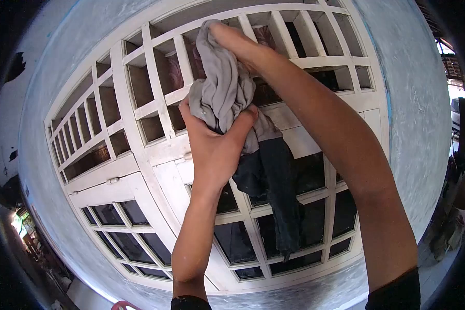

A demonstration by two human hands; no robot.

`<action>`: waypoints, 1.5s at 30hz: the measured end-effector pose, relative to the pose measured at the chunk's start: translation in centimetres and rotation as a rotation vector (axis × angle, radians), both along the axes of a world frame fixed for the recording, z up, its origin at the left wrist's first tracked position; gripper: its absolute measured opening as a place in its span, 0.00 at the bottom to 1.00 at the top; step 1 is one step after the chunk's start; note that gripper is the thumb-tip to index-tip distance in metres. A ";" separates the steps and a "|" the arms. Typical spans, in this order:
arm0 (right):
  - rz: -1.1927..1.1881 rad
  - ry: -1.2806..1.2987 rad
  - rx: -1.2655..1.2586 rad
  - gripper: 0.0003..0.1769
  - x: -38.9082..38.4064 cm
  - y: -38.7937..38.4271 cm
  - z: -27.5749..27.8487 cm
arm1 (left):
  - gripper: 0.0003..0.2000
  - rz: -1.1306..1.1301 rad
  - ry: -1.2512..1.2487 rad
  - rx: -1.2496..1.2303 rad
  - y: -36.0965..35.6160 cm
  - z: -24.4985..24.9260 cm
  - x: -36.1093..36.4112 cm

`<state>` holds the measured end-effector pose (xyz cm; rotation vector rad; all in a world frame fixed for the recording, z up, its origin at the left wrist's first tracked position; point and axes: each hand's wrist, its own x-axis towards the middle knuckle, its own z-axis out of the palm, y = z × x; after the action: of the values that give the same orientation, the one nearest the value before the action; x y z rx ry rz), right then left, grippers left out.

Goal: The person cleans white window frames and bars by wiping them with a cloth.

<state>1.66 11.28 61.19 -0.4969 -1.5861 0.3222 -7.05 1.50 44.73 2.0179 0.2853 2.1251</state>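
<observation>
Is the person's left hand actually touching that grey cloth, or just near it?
Touching. The head view shows the left hand closed around the bunched grey cloth, thumb and fingers pressing into it.

Bare left hand (pixel 214 147), bare right hand (pixel 237 44), two long thin forearms with nothing on them, black left sleeve (pixel 190 303) starting near the elbow, black right sleeve (pixel 395 294) the same, both soft dark cloth.

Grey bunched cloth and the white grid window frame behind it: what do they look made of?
The grey bunched cloth looks like soft matte fabric: it creases and drapes limply; its hanging end is darker, perhaps wet. The white grid window frame seems painted wood: dull, scuffed paint on square bars.
</observation>
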 end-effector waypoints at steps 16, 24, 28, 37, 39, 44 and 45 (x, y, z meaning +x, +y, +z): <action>-0.456 -0.111 0.216 0.29 0.2 -1.3 -0.9 | 0.33 0.011 0.008 -0.042 0.1 -0.3 -0.1; -0.586 -0.204 0.300 0.23 0.3 -3.4 -1.0 | 0.33 0.080 0.071 -0.006 -0.4 -0.2 -0.7; -0.693 -0.317 0.324 0.21 0.5 -4.6 -1.5 | 0.33 0.040 0.087 0.002 -1.7 -0.6 -0.3; -0.665 -0.531 0.349 0.21 1.7 -6.8 -4.7 | 0.35 0.031 0.178 0.071 -2.8 -3.3 0.7; -0.593 -0.601 0.331 0.22 1.6 -7.2 -4.1 | 0.34 0.030 0.175 0.060 -2.8 -3.3 0.6; -0.396 -0.609 0.281 0.25 1.6 -4.3 -1.0 | 0.34 -0.003 0.170 0.048 -3.3 -1.7 0.9; -0.315 -0.592 0.281 0.25 1.4 -4.0 -0.9 | 0.34 -0.026 0.158 0.031 -3.3 -1.4 0.8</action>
<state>3.04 7.24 60.27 -0.6468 -2.0434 -0.3169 -6.27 -1.78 43.30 2.1991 0.2491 1.9702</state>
